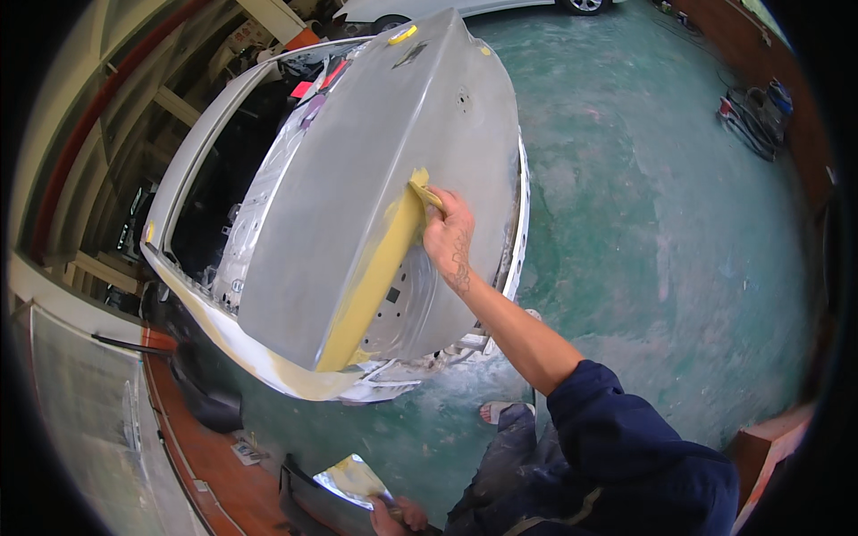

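A grey trunk lid of a car body carries a long band of yellow body filler along its crease. My right hand is closed around a putty spreader coated in filler. The spreader's edge touches the upper end of the yellow band. Low in the view, my left hand grips a shiny mixing plate smeared with yellow filler. That plate is well apart from the trunk lid. Part of the left hand is cut off at the lower edge.
A yellow-rimmed roll lies at the lid's far end. The green floor stretches to the right, with a hose and machine by the wall. A white car stands at the back. A dark bumper-like part lies at left.
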A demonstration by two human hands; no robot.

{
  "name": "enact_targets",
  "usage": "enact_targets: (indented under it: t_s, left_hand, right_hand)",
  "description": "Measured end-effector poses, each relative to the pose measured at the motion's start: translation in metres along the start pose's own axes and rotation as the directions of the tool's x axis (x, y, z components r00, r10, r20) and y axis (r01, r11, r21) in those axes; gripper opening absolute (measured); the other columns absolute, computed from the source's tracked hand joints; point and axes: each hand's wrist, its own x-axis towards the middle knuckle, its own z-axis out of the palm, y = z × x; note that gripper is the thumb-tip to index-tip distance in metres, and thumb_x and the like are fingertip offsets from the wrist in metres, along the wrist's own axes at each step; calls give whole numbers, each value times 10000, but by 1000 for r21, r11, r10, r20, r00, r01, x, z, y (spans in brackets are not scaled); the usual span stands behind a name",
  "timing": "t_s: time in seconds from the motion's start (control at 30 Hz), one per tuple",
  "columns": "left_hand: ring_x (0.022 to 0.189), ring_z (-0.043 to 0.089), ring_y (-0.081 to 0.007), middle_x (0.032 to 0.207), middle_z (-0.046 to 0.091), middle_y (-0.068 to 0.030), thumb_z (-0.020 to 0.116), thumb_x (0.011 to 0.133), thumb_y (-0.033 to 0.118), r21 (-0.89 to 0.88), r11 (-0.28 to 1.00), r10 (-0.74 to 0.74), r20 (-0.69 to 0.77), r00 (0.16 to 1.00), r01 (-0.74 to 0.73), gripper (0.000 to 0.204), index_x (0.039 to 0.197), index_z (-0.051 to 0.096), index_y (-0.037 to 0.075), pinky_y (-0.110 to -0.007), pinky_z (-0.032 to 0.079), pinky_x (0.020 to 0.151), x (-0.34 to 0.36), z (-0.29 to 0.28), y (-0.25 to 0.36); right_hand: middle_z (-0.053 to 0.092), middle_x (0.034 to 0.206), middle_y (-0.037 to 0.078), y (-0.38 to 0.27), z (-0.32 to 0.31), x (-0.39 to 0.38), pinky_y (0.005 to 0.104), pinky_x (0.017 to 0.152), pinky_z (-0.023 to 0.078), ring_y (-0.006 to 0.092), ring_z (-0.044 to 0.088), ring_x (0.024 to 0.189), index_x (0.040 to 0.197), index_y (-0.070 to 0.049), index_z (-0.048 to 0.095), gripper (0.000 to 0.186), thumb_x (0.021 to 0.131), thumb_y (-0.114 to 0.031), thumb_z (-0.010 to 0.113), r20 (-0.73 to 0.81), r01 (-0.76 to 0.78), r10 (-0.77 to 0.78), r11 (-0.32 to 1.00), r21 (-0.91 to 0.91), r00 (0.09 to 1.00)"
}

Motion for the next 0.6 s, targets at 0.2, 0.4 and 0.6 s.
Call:
enact_targets:
  t_s: [0.2,0.4,0.6]
  left_hand:
    - [422,339,-172,522,329,-3,421,1065,557,-20,1000,19,130,991,-17,559,676,442,157,-333,307,406,17,-8,3]
    - [439,413,-206,547,414,-69,350,1068,571,-201,977,134,333,933,-68,619,800,487,31,-357,351,434,79,-57,-53]
    - [440,416,-207,552,420,-79,368,1081,503,-295,952,168,274,947,-83,556,823,480,24,-355,361,441,62,-52,-46]
  right_hand:
    - [672,1088,136,-33,2,-96,370,863,509,313,644,987,1165,-52,704,368,863,103,562,14,72,-72,997,-8,997]
    - [666,1118,151,-65,1,-189,372,890,508,314,636,1013,1196,-30,691,482,797,167,505,137,106,-109,994,28,985]
    - [665,1103,149,-85,5,-269,408,861,502,345,606,945,1200,-28,684,582,675,163,524,251,187,-187,982,24,950]
